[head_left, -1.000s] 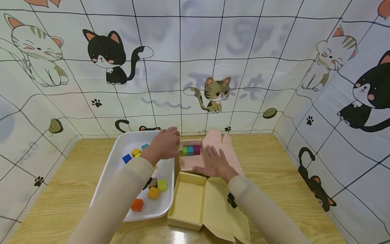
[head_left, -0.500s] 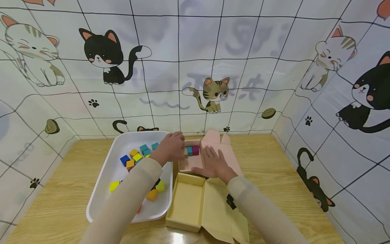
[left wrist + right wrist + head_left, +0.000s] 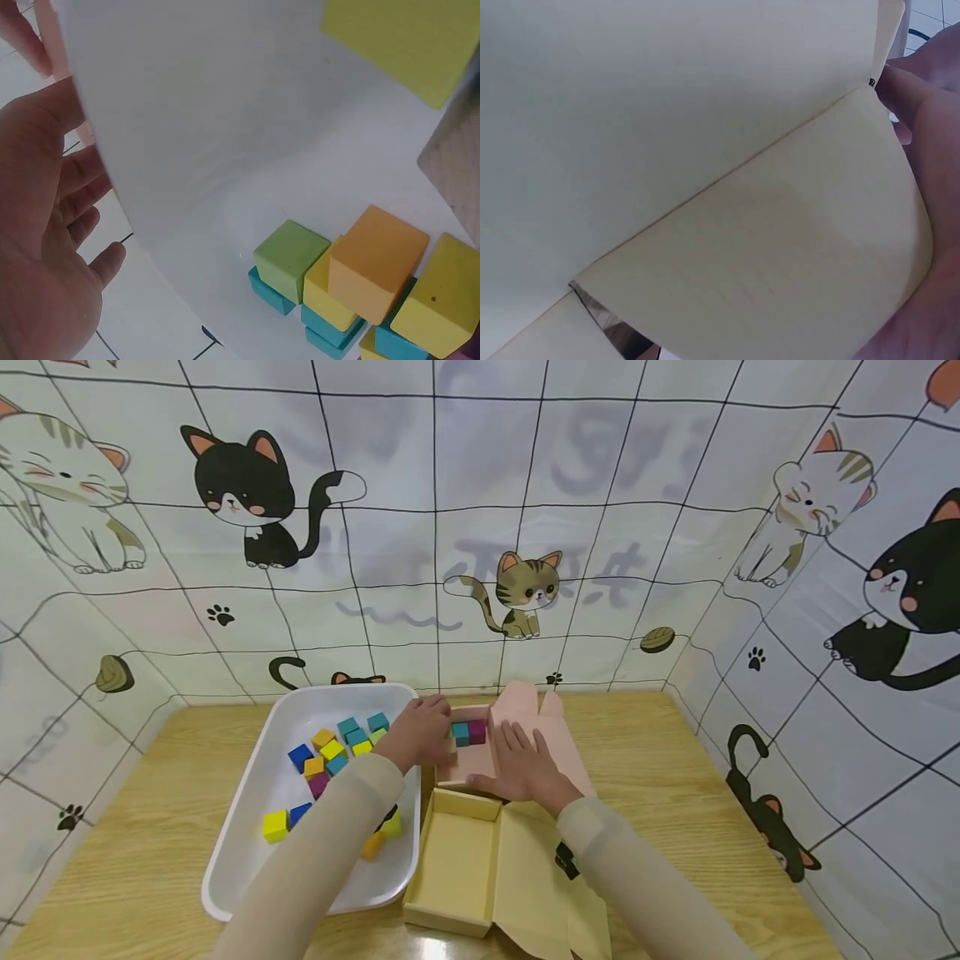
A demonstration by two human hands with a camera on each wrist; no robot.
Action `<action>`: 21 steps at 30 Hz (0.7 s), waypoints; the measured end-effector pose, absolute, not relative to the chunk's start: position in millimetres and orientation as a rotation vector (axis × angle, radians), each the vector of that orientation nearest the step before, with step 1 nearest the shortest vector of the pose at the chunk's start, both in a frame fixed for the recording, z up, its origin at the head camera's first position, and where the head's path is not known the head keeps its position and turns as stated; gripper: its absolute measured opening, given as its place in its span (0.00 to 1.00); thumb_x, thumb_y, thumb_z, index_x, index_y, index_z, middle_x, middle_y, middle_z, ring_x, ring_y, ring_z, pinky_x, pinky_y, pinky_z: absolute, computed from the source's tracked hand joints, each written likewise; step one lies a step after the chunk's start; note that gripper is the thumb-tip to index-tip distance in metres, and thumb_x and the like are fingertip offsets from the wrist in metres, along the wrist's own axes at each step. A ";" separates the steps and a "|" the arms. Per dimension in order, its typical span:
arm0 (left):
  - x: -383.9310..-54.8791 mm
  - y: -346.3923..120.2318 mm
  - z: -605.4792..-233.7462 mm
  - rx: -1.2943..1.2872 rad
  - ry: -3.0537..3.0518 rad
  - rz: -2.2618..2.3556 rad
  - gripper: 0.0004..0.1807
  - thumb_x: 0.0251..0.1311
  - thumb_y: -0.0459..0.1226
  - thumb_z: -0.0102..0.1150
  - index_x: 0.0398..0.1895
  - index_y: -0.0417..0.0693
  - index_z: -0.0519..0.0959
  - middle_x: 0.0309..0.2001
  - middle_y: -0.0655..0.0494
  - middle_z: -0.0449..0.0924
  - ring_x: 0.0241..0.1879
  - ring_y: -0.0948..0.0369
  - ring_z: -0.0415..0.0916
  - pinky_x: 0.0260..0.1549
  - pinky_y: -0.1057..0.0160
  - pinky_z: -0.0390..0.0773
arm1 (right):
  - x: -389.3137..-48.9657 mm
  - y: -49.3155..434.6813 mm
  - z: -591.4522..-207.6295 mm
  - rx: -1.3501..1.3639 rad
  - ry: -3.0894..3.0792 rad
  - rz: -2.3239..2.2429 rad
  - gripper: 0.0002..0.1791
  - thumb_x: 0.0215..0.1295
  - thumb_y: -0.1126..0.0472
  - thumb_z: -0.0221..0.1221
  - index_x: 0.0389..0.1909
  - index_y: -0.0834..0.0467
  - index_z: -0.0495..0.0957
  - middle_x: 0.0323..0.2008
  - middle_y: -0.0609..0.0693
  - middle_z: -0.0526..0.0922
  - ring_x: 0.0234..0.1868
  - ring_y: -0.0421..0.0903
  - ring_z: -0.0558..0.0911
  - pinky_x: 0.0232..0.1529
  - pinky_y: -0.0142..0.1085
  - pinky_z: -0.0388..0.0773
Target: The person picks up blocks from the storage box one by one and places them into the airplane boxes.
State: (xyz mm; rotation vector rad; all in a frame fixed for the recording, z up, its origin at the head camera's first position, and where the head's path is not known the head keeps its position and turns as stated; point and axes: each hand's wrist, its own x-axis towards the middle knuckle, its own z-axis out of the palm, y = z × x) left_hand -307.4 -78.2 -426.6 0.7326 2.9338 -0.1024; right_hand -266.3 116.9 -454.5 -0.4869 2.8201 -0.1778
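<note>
Inside the pink box (image 3: pixel 467 767), a blue-green cube (image 3: pixel 461 734) and a magenta cube (image 3: pixel 476 732) sit side by side. My left hand (image 3: pixel 422 732) reaches over the box's left wall, right beside the blue-green cube. In the left wrist view its fingertips are hidden behind the rim of the white tray (image 3: pixel 105 150), so I cannot tell whether they hold anything. My right hand (image 3: pixel 521 766) lies with straight, spread fingers over the right side of the pink box, at the base of its opened lid (image 3: pixel 561 735). The thumb points left along the box's near side.
Left, the white tray holds several loose cubes, among them a yellow cube (image 3: pixel 275 826), a dark blue cube (image 3: pixel 300 757) and an orange cube (image 3: pixel 379 262). A cream box (image 3: pixel 455 852) stands open in front of the pink one, its lid (image 3: pixel 536 868) spread rightward under my right forearm.
My left hand has moved right over the pink box, and the green cube seen beside the blue-green one is now covered. My right hand stays put. The view has shifted slightly.
</note>
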 end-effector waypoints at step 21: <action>-309.6 -71.8 -444.0 0.724 2.975 -0.443 0.19 0.62 0.50 0.55 0.45 0.47 0.84 0.65 0.52 0.69 0.70 0.53 0.56 0.72 0.49 0.59 | -263.8 115.3 -451.1 -0.471 2.828 -0.164 0.57 0.61 0.23 0.43 0.78 0.52 0.33 0.79 0.54 0.42 0.80 0.53 0.43 0.77 0.58 0.35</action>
